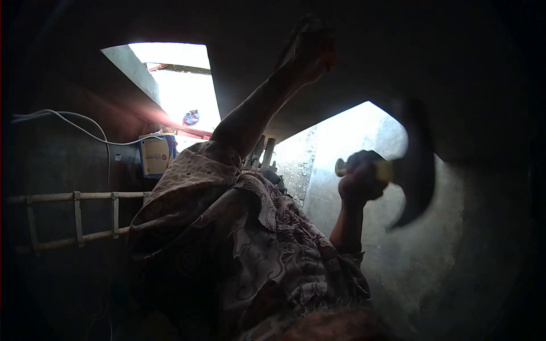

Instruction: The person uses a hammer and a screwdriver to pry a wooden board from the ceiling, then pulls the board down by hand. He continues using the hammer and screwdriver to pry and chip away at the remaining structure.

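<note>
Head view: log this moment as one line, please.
left hand: raised toward dark overhead surface, contact unclear | right hand: gripping hammer, head blurred | behind: ladder, cable

Nothing legible shows. The cardboard box (155, 156) beside the bright opening carries a small blue logo with a line of print, both too small and blurred to read.

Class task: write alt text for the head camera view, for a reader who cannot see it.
The right hand grips a blurred hammer while the left hand reaches up to a dark ceiling in a dim space. Daylight shows through two openings.
</note>
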Action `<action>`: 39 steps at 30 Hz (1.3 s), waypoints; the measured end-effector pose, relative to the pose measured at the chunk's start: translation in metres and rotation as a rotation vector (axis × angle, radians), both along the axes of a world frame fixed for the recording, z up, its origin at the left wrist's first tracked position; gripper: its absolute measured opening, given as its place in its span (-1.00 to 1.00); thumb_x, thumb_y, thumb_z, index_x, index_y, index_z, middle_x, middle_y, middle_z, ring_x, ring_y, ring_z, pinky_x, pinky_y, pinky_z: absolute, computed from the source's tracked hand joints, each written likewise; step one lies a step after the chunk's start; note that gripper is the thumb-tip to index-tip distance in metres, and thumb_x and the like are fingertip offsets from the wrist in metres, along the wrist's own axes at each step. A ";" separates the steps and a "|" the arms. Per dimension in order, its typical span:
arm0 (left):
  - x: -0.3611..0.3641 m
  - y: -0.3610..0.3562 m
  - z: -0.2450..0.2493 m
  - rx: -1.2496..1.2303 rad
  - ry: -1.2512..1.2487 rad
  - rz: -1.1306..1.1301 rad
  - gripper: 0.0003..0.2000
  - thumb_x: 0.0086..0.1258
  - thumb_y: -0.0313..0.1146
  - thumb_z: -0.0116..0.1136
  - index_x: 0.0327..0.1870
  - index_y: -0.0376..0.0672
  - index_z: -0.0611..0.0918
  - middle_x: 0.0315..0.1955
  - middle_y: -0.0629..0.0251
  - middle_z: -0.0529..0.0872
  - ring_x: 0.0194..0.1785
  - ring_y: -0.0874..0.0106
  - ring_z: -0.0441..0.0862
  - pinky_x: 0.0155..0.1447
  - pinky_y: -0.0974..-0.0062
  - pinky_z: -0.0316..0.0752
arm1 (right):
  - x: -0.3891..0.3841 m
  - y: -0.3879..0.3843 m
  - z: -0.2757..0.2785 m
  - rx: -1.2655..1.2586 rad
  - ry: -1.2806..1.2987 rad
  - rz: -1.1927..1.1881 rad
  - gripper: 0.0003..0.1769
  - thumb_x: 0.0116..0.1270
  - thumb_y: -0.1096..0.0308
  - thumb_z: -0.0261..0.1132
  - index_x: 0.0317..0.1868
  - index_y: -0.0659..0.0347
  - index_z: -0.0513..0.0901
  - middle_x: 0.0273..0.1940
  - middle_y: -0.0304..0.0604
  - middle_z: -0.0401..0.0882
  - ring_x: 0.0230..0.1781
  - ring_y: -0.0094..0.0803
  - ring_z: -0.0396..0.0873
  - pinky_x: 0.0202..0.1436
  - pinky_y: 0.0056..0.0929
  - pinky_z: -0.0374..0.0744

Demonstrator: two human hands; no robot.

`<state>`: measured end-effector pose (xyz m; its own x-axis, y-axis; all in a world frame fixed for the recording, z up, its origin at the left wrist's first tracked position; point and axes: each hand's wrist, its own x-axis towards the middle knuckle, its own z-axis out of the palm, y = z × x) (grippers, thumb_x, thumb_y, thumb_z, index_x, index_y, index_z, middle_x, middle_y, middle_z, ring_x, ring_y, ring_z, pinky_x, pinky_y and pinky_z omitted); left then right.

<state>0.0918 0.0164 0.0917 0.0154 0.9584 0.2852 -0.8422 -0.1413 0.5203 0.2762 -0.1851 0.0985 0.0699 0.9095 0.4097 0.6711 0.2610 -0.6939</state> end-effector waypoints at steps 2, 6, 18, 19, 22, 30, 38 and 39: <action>-0.003 0.019 -0.020 0.071 -0.081 -0.002 -0.76 0.27 -0.35 -0.03 -0.65 -0.10 0.44 -0.76 0.27 0.44 -0.76 0.38 0.40 -0.78 0.48 0.19 | -0.033 0.007 0.031 0.500 0.317 0.275 -0.68 0.27 0.23 -0.05 -0.64 0.10 0.32 -0.70 -0.32 0.32 -0.72 -0.52 0.34 -0.65 -0.57 0.30; 0.000 -0.004 0.013 0.007 -0.133 0.014 -0.87 0.26 -0.24 0.02 -0.48 0.10 0.38 -0.64 0.47 0.38 -0.72 0.53 0.28 -0.74 0.59 0.10 | -0.017 0.016 0.018 0.213 -0.531 0.073 -0.70 0.25 0.25 0.04 -0.62 0.14 0.34 -0.69 -0.14 0.38 -0.75 -0.33 0.36 -0.66 -0.50 0.33; 0.031 0.036 -0.015 0.450 0.523 0.947 -0.90 0.13 -0.25 0.11 -0.48 -0.02 0.54 -0.41 0.31 0.47 -0.23 0.30 0.44 -0.21 0.27 0.30 | -0.047 0.014 0.056 0.621 0.392 0.425 -0.75 0.13 0.35 0.10 -0.69 0.17 0.40 -0.69 -0.14 0.37 -0.65 -0.42 0.41 -0.53 -0.50 0.41; 0.028 0.030 -0.010 0.452 0.520 0.947 -0.90 0.13 -0.25 0.11 -0.48 -0.02 0.54 -0.41 0.31 0.47 -0.23 0.30 0.44 -0.21 0.27 0.30 | -0.041 0.018 0.047 0.564 -0.201 0.270 -0.80 0.13 0.35 0.10 -0.61 0.21 0.44 -0.67 -0.12 0.40 -0.66 -0.39 0.42 -0.52 -0.49 0.42; 0.029 0.018 -0.001 0.331 0.725 0.804 -0.89 0.20 -0.26 0.05 -0.51 0.01 0.48 -0.52 0.35 0.44 -0.36 0.38 0.46 -0.38 0.40 0.32 | -0.034 0.054 0.028 -0.169 -0.382 -0.091 -0.90 0.10 0.43 0.11 -0.38 0.26 0.49 -0.42 -0.14 0.54 -0.63 -0.30 0.48 -0.50 -0.42 0.46; 0.033 0.023 0.031 -0.238 -0.256 0.220 -0.89 0.23 -0.29 0.02 -0.47 -0.04 0.43 -0.53 0.35 0.47 -0.38 0.42 0.49 -0.41 0.49 0.36 | -0.024 0.014 0.086 0.311 -0.563 -0.188 -0.86 0.20 0.36 0.00 -0.37 0.23 0.45 -0.47 -0.28 0.45 -0.45 -0.45 0.47 -0.40 -0.50 0.42; 0.036 0.060 0.001 -0.045 -0.036 0.390 -0.82 0.24 -0.27 0.05 -0.54 -0.06 0.40 -0.56 0.32 0.45 -0.38 0.40 0.49 -0.38 0.38 0.44 | -0.011 0.050 0.046 0.297 -0.769 0.063 -0.90 0.17 0.36 0.14 -0.46 0.16 0.42 -0.62 -0.19 0.45 -0.67 -0.38 0.48 -0.58 -0.44 0.45; 0.035 0.052 0.007 -0.150 -0.256 0.186 -0.82 0.24 -0.27 0.05 -0.54 -0.06 0.40 -0.57 0.32 0.44 -0.38 0.40 0.49 -0.38 0.36 0.45 | -0.007 0.039 0.060 0.436 -0.671 -0.014 -0.83 0.21 0.29 0.07 -0.48 0.17 0.44 -0.63 -0.23 0.45 -0.67 -0.42 0.48 -0.61 -0.46 0.41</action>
